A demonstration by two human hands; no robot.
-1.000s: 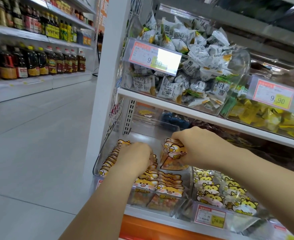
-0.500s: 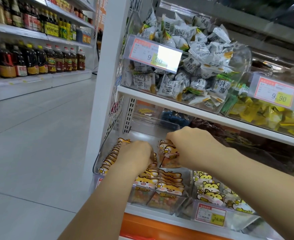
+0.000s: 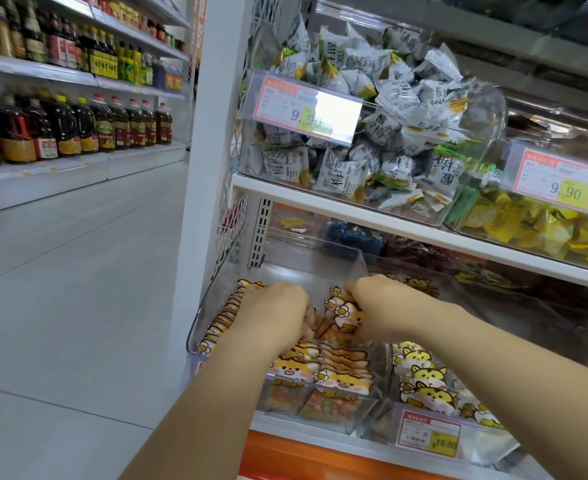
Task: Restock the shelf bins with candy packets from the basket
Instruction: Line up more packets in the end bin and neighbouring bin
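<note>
A clear plastic bin (image 3: 213,299) on the lower shelf holds rows of orange cartoon-cat candy packets (image 3: 341,379). Both my hands are inside it. My right hand (image 3: 375,303) grips a small stack of these packets (image 3: 344,311) at the bin's back right, thumb and fingers curled round them. My left hand (image 3: 278,313) lies over the packets at the bin's left middle, its fingers curled down among them; what they hold is hidden. A row of packets (image 3: 226,313) stands on edge along the left wall. No basket is in view.
A neighbouring bin of yellow cat packets (image 3: 427,386) stands to the right, with a price tag (image 3: 429,433). The shelf above carries bins of white wrapped candy (image 3: 382,133) and yellow candy (image 3: 535,223). An aisle floor (image 3: 60,271) and shelves of oil bottles (image 3: 78,126) lie left.
My right hand has pushed its stack of packets lower and further back into the bin. My left hand has stayed on the packets at the left.
</note>
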